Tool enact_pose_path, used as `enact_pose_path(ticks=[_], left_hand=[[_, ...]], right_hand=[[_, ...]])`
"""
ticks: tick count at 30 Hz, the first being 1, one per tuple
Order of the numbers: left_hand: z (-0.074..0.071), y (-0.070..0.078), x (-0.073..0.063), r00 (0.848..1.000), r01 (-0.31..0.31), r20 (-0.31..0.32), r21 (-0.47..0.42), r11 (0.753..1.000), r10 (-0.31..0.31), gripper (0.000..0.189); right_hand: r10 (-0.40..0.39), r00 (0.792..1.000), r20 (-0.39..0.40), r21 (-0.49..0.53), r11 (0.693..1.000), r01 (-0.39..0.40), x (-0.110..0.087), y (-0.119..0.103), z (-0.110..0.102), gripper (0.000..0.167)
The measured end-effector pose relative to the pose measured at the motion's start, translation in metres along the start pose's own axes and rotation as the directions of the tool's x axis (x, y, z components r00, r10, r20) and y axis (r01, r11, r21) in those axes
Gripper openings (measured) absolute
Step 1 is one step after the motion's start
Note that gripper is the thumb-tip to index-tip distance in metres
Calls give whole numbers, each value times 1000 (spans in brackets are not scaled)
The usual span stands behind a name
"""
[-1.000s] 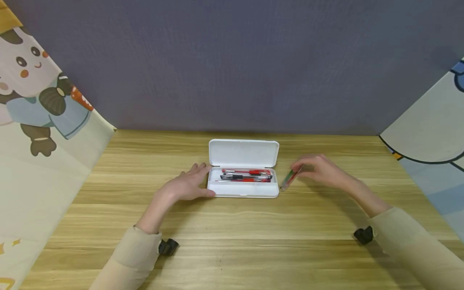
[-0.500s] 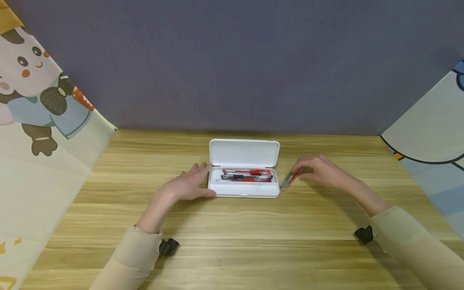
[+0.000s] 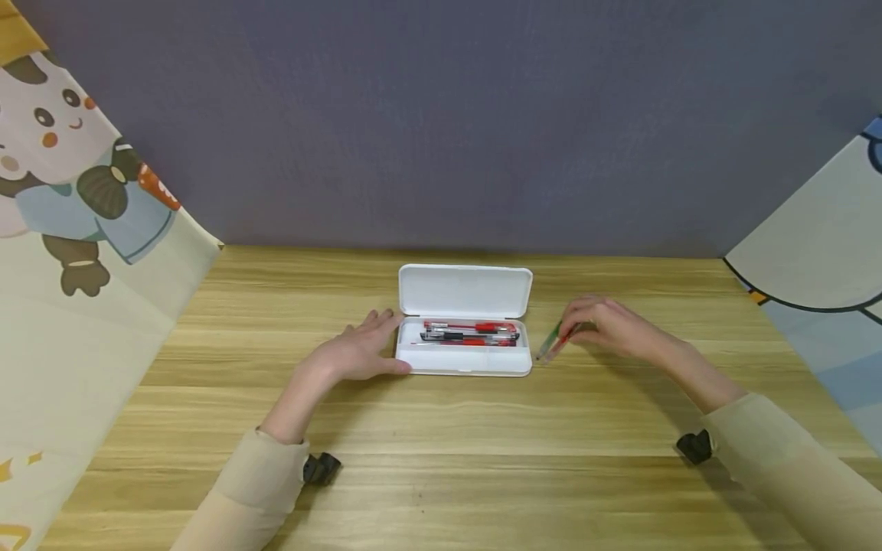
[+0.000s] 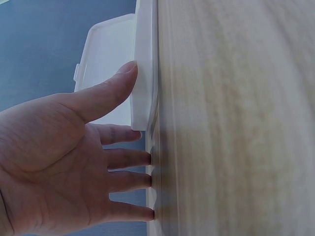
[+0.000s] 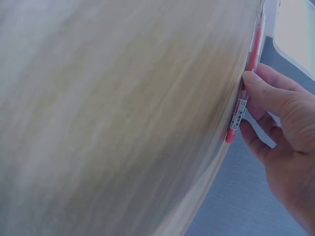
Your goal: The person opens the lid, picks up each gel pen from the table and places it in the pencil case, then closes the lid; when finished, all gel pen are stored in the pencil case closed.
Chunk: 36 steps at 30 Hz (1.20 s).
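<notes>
A white pencil case (image 3: 441, 360) lies on the table with its lid (image 3: 465, 291) raised at the back. Several red and black pens (image 3: 455, 337) lie in its rear compartment. My left hand (image 3: 353, 355) rests at the case's left end, thumb against the front corner and the other fingers straight, as the left wrist view also shows. To the right of the case, my right hand (image 3: 606, 327) pinches a clear red pen (image 5: 238, 114) between thumb and fingers, low over the table. Beside it in the head view is a slim green pen-like thing (image 3: 549, 341), partly hidden by the fingers.
The wooden table (image 3: 441, 459) reaches back to a dark blue-grey wall panel (image 3: 468, 130). Panels with cartoon prints (image 3: 103, 191) stand at the left and right sides. A small black device (image 3: 321, 469) sits at each sleeve cuff.
The right hand's fingers have shifted slightly, and the red and green things in them now look a little farther from the case. The left hand and case have stayed in place.
</notes>
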State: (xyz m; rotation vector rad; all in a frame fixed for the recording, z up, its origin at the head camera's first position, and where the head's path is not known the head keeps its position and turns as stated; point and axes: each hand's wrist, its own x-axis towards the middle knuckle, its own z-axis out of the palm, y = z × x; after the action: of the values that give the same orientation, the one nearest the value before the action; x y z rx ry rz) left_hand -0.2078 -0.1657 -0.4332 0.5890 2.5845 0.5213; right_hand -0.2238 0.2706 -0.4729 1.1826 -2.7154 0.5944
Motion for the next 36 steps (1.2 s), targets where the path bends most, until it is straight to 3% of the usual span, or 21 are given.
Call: enact_pose_path(ticks=[12, 21, 29, 36], left_hand=[[0, 3, 2, 1000, -3, 3, -8, 1000, 3, 94], [-1, 4, 3, 1000, 4, 2, -6, 1000, -4, 95], [-1, 3, 4, 1000, 10, 4, 2, 1000, -10, 95], [-1, 3, 5, 1000, 12, 5, -5, 1000, -12, 95]], right_hand=[[75, 996, 55, -35, 997, -74, -5, -3, -4, 24], [64, 998, 0, 19, 998, -64, -6, -9, -12, 22], [23, 995, -102, -24, 999, -26, 8, -18, -16, 24], [48, 993, -107, 29, 999, -45, 31, -36, -11, 21]])
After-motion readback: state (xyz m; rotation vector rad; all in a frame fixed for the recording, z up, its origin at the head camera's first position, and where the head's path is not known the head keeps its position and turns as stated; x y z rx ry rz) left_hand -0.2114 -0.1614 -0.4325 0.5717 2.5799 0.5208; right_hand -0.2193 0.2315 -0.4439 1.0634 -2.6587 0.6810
